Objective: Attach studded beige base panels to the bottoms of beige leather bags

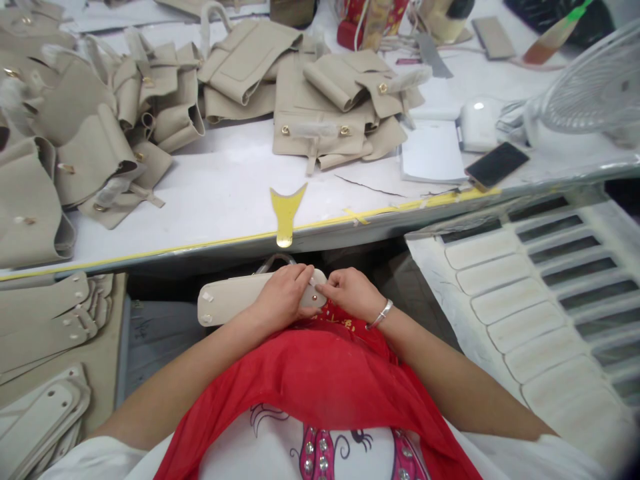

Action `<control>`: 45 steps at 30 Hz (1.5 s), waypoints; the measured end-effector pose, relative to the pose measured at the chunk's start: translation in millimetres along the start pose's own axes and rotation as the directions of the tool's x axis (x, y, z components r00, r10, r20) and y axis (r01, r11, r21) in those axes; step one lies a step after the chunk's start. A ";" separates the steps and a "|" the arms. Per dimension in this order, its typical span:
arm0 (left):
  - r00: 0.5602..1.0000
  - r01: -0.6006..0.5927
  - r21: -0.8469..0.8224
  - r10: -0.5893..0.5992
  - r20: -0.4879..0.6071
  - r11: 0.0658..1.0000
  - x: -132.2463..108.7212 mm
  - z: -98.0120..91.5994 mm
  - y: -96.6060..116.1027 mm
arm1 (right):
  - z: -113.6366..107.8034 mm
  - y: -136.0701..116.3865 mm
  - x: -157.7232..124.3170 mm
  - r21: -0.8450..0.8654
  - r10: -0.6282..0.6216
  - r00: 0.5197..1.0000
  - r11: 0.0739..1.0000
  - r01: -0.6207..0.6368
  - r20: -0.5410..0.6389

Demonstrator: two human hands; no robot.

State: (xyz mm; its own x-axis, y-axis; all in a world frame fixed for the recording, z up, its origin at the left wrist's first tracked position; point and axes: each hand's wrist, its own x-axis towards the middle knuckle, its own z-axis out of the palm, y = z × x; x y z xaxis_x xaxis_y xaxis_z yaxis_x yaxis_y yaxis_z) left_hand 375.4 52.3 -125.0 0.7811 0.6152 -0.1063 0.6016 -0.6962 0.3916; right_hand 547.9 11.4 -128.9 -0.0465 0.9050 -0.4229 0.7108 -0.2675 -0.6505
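Observation:
A beige handbag lies across my lap with its flat base facing up. Small white film pieces sit near the corners at its left end, and a gold stud shows at the right end. My left hand is wrapped over the bag's right half and grips it. With curled fingers, my right hand pinches at the bag's right end, close to a small white scrap; exactly what lies between those fingertips is hidden. Behind the base, part of a handle shows.
Several beige bag bodies are heaped along the white table. A yellow forked piece overhangs its front edge. Phone, notepad and fan are at right. Beige panels lie left; a slatted rack holds strips.

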 end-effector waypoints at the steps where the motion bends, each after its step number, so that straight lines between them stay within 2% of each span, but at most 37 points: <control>1: 1.000 -0.001 0.004 0.001 0.003 1.000 -0.1 0.0 -0.1 | 0.0 -0.8 0.3 -0.013 0.005 1.000 1.000 -0.005 -0.001; 20: 0.999 -0.016 -0.024 0.015 -0.040 1.000 -0.8 0.1 -1.0 | -4.1 -19.5 -0.9 -0.200 0.048 0.999 0.979 -0.048 -0.002; 25: 0.998 -0.016 -0.044 0.013 -0.065 0.999 -2.4 0.3 -1.7 | -3.4 -20.1 -0.2 -0.214 0.021 1.000 0.977 -0.024 -0.013; 31: 0.996 0.050 -0.082 -0.056 -0.070 0.995 -3.9 -4.2 -3.2 | -0.8 -18.9 3.8 -0.134 0.071 0.996 0.989 -0.064 0.051; 38: 0.997 0.037 -0.091 -0.043 -0.065 0.995 -2.5 2.3 -4.8 | 0.4 -19.9 1.9 -0.097 0.119 0.992 0.989 -0.114 0.039; 41: 0.996 0.001 -0.118 -0.011 -0.085 0.993 -10.1 0.4 -5.1 | -2.1 -25.4 0.4 -0.143 0.102 0.994 0.985 -0.096 0.037; 43: 0.992 -0.028 -0.145 0.010 -0.122 0.989 -24.1 -6.7 -10.5 | -2.6 -28.2 -0.7 -0.176 0.081 0.996 0.981 -0.076 0.022; 45: 0.971 0.039 -0.178 -0.079 -0.225 0.983 -46.7 -17.1 -23.4 | -1.9 -28.7 -0.6 -0.192 0.085 0.996 0.978 -0.081 0.011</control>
State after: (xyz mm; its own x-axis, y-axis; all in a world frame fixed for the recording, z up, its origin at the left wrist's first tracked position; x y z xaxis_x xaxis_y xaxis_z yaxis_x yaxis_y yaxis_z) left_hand 322.0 46.2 -113.5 0.6735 0.7357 0.0716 0.5921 -0.5950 0.5436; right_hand 528.9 19.2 -108.8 0.0065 0.8755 -0.4833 0.8335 -0.2717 -0.4811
